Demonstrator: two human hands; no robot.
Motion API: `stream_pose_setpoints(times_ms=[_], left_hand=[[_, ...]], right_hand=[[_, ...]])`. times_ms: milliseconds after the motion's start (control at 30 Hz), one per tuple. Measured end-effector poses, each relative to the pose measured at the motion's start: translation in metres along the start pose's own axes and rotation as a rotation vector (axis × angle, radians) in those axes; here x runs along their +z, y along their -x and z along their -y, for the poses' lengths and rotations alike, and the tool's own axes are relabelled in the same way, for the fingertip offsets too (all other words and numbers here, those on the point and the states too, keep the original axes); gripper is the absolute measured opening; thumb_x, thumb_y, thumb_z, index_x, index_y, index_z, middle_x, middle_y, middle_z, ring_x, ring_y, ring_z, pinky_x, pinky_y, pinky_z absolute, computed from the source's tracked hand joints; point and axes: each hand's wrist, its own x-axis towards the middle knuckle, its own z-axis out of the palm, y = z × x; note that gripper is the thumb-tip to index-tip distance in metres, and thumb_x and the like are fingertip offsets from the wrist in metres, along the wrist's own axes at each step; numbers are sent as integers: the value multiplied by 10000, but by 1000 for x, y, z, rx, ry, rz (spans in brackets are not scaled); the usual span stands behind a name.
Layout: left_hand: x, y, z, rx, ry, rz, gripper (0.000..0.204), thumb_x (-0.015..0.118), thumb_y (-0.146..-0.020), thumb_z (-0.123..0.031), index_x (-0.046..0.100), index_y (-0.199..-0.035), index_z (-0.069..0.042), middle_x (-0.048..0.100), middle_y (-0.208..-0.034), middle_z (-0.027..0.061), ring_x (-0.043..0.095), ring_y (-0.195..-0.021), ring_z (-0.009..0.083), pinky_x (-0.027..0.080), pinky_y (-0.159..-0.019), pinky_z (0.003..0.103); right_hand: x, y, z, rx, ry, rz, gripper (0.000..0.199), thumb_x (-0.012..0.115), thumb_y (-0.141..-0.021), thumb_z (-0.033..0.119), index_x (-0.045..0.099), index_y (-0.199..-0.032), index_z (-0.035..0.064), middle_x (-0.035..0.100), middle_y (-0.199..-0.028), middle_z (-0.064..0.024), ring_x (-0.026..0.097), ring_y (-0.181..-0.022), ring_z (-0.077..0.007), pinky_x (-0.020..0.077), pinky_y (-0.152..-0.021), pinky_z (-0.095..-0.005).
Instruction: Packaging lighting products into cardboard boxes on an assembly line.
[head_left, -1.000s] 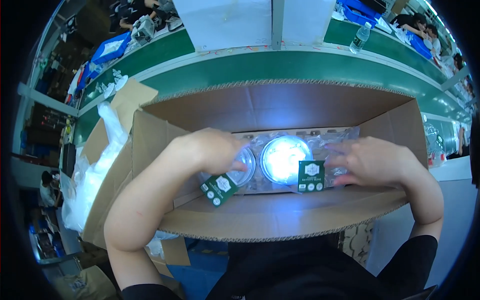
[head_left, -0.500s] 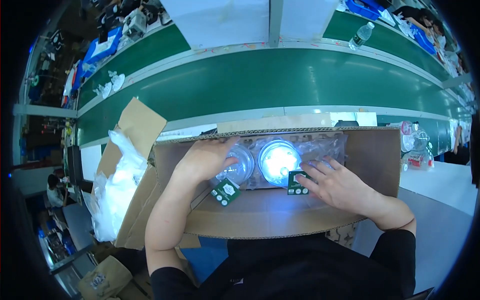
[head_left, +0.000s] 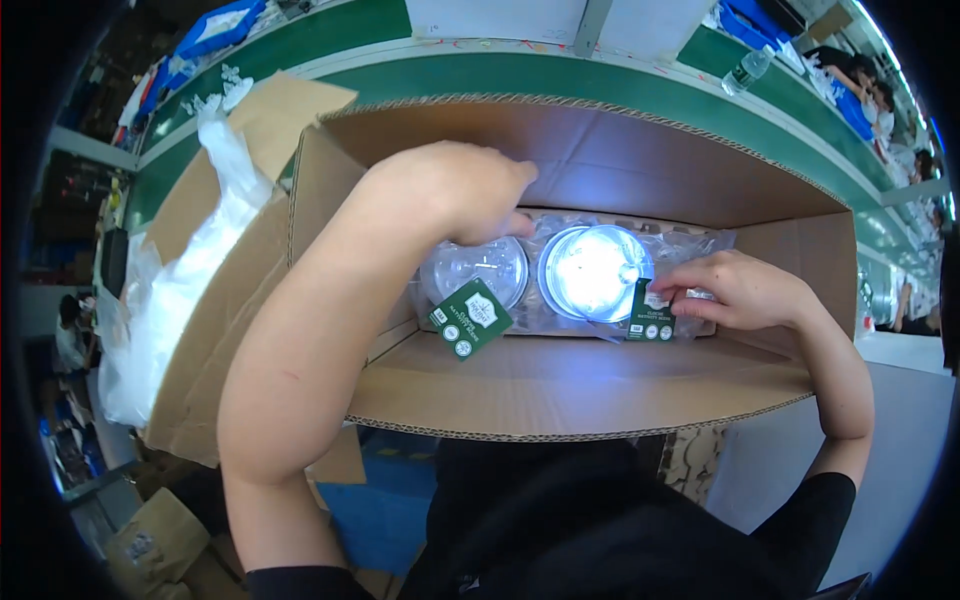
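An open cardboard box (head_left: 560,395) stands before me. In it sit two round clear domes on bubble wrap. The left clear dome (head_left: 470,270) has a green tag (head_left: 472,318) at its front. A bright white glare covers the right clear dome (head_left: 595,275), and its own green tag (head_left: 651,316) hangs at the front right. My left hand (head_left: 455,190) reaches over the left dome, thumb and a finger apart; its other fingers are hidden. My right hand (head_left: 735,287) has its fingers bent in at the right dome's tag, closed on that tag's upper right edge.
White plastic wrapping (head_left: 195,270) lies over the box's left flap (head_left: 225,310). Beyond the box runs a green workbench (head_left: 480,75) with a plastic bottle (head_left: 747,70) at the far right. Blue trays stand further back, and people sit at the far right.
The box and domes appear larger, and more of the box's far inner wall shows. My left hand has lifted off the left dome's side. My right fingers have drawn together at the tag.
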Motion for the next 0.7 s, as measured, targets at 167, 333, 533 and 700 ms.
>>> stream_pose_setpoints(times_ms=[167,333,533,700], left_hand=[[2,1,-4,-24,5,50,611,627,-997,-480,536,-1452,-82,680,-1284,215,643,-1200,393,515,-1015,477],[5,0,-5,20,-27,73,625,624,-1000,-475,525,-1461,-66,670,-1307,211,633,-1216,388,513,-1019,469],[5,7,-9,108,-40,-228,372,597,-1029,-324,707,-1255,-50,720,-1220,177,663,-1171,370,537,-974,456],[-16,22,-27,504,379,-790,223,586,-1010,-78,717,-1176,-9,749,-1026,136,717,-1025,241,573,-851,360]], right_hand=[[-10,-6,-4,42,39,-68,331,641,-1001,212,655,-1278,31,754,-1037,-159,722,-978,-352,562,-866,-439],[-13,-5,-11,100,121,-73,361,623,-1016,263,644,-1289,27,749,-1037,-180,720,-977,-354,559,-869,-430],[-8,3,-8,103,137,-18,389,603,-1035,309,637,-1311,37,743,-1048,-173,718,-977,-349,562,-873,-439],[-8,-2,-20,40,239,-24,445,598,-1034,367,626,-1329,35,741,-1065,-207,705,-987,-393,553,-894,-475]])
